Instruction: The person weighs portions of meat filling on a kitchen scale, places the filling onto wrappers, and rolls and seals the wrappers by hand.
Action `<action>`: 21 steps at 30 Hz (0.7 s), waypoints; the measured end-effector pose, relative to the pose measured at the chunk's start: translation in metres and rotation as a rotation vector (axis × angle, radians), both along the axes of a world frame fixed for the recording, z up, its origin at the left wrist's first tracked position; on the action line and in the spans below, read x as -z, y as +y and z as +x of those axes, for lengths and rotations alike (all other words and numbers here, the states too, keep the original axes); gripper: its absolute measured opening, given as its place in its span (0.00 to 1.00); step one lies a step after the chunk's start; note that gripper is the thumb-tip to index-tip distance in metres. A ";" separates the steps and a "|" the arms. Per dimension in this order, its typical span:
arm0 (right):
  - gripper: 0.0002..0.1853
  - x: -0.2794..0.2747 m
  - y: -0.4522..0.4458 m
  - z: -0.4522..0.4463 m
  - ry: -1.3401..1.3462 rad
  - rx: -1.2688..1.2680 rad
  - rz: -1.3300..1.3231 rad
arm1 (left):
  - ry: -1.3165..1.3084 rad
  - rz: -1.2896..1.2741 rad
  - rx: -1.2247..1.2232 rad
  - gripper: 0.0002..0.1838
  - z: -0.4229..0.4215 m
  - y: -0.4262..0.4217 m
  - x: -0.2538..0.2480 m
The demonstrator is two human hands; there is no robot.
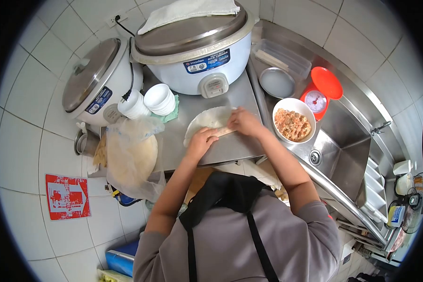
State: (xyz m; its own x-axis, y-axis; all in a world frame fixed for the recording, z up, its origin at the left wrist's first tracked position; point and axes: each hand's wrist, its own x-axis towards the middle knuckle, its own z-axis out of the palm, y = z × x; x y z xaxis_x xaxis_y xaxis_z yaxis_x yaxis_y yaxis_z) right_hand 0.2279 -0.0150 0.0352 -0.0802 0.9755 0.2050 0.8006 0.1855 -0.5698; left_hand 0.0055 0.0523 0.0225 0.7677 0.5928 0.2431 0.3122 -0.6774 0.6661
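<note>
A thin, pale round wrapper [203,121] lies on the steel counter, its near edge folded over into a roll with a little pinkish filling showing. My left hand [202,142] has its bent fingers on the left part of the fold. My right hand [244,123] grips the right end of the roll with its fingers closed together; what lies beneath those fingers is hidden. To the right, a white bowl [293,121] holds an orange-pink minced filling [290,125]. On the left, a stack of pale round wrappers [135,160] sits in a clear plastic bag.
Two large rice cookers [192,61] stand behind the counter [230,152], near stacked white bowls [160,98] on a green cloth. A red scale [320,94], a round metal pan [277,82] and a plastic container [282,57] are by the sink [345,157].
</note>
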 end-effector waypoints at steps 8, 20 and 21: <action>0.06 0.036 0.036 -0.010 0.325 0.003 -0.128 | -0.129 0.244 -0.093 0.16 0.012 -0.007 0.004; 0.07 0.024 0.026 -0.018 0.377 -0.007 -0.134 | -0.001 -0.052 -0.061 0.13 0.021 0.024 0.010; 0.08 0.026 0.029 -0.016 0.382 0.000 -0.131 | 0.001 -0.059 -0.065 0.13 0.024 0.024 0.007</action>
State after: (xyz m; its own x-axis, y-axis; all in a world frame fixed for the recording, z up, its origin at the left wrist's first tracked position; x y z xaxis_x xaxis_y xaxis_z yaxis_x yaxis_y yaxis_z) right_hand 0.2119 0.0140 0.0089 -0.0222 0.9953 0.0938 0.5269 0.0914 -0.8450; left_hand 0.0292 0.0764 0.0157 0.7272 0.6550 0.2053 0.3554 -0.6151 0.7038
